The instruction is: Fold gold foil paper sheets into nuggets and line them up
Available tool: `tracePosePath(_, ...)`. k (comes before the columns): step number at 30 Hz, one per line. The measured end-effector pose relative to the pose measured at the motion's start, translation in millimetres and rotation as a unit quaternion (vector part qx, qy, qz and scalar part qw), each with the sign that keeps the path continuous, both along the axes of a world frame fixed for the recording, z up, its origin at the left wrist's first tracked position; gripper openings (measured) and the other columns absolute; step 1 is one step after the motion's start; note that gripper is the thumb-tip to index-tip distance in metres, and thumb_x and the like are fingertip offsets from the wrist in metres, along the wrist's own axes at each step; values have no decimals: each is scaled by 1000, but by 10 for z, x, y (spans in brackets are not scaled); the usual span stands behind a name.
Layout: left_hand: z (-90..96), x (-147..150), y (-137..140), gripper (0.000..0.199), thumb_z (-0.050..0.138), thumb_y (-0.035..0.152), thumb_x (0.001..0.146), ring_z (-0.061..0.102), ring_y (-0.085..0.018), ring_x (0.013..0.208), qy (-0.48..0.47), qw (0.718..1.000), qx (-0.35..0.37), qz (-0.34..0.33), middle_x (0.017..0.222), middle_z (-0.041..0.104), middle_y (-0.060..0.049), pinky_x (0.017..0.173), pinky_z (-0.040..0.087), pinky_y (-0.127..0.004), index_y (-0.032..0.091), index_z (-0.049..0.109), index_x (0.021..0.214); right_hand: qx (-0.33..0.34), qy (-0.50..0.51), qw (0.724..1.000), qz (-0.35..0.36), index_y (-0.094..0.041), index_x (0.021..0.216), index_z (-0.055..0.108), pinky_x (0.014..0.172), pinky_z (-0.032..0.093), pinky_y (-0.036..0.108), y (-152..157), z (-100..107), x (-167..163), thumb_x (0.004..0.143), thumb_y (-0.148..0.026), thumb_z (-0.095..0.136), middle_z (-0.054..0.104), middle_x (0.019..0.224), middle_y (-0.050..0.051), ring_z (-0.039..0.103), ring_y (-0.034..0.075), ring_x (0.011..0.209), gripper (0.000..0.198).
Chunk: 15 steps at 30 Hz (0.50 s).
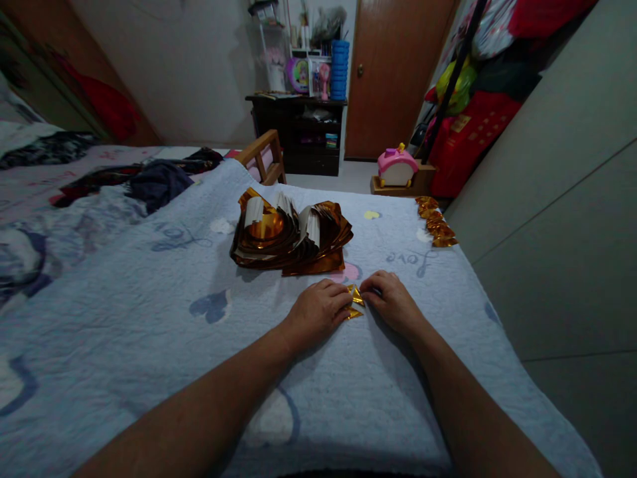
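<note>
At the quilt's (348, 411) far right corner, folded foil pieces (438, 224) are lying, seemingly done; toward the far edge, a sheet stack (279, 255) is waiting. Nearer, the left hand (321, 307) and right hand (391, 299) are fingertip-holding one apparently part-folded gold piece (357, 297).

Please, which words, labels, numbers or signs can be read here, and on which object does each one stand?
"Love": script on the blue bedspread, right side.
Bedspread's left script: too blurred to read surely.
Marks on the red boxy case: too small to read.
Gold foil: no lettering visible.
</note>
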<state>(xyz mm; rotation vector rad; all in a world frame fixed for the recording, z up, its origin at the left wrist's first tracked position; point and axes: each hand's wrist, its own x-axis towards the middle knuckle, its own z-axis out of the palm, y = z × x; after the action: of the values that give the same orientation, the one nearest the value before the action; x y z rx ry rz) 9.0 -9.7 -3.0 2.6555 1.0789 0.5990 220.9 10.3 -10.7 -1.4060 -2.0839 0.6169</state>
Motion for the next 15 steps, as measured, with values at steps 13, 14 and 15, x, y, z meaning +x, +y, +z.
tracePosePath(13,2,2,0,20,64,27,95,62,-23,105,-1,1000,-4,-3,114,72,-7,95,52,-40,18,68,112,5,-33,999,-6,-24,87,76,90,39,38,-6,-1,4,82,-11,69,65,93,5,54,23,95,16)
tracePosePath(14,2,2,0,20,64,27,95,62,-23,105,-1,1000,-3,-4,114,72,-7,95,52,-40,18,68,112,4,-36,999,-6,-24,87,76,90,39,38,-6,5,2,82,-11,70,65,93,5,54,23,95,15)
tracePosePath(15,4,1,0,20,64,27,95,62,-23,105,-1,1000,-3,-5,114,72,-7,95,52,-40,18,68,112,4,-38,999,-6,-24,88,76,89,39,38,-6,9,0,82,-11,70,65,93,5,55,23,95,15)
